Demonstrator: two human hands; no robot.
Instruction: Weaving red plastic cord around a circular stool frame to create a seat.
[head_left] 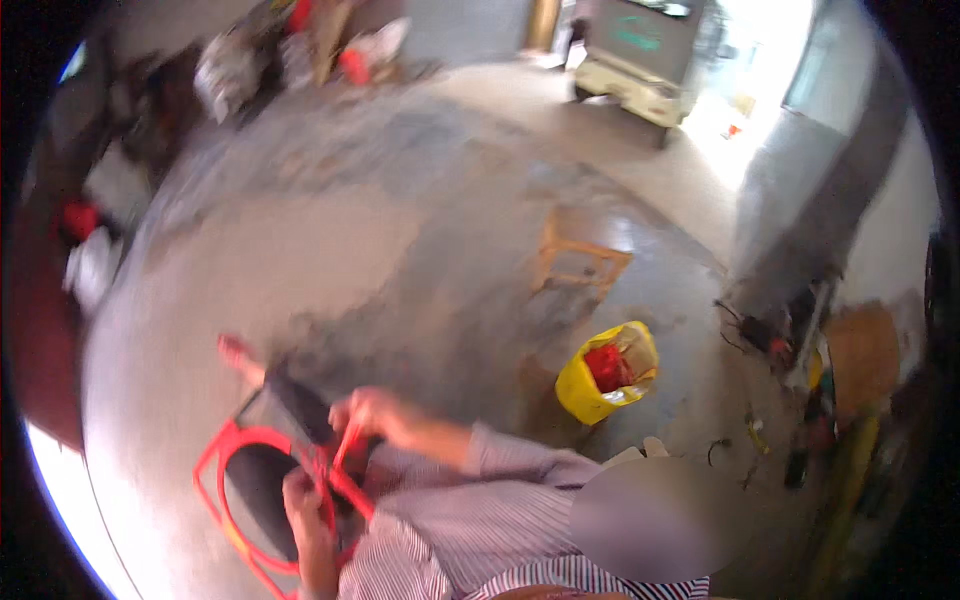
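A red frame with a large ring (265, 437) lies across dark-trousered legs at the lower left; black shows through the ring. My left hand (303, 500) is closed on the near side of this frame, fingers curled at its inner bars. My right hand (380, 415) is closed around a thin red-orange stick-like piece (350, 442), held upright over the frame's bars. Motion blur hides whether that piece is joined to the frame. Beyond them a foot in a reddish shoe (232, 350) rests on the floor.
A yellow bucket (580, 393) with red items inside stands right of my right arm. Behind it is a small wooden stool (585, 250). Tools and a brown board (862, 360) lie at the right. A vehicle (640, 85) stands by the bright doorway; bags (230, 75) line the far left.
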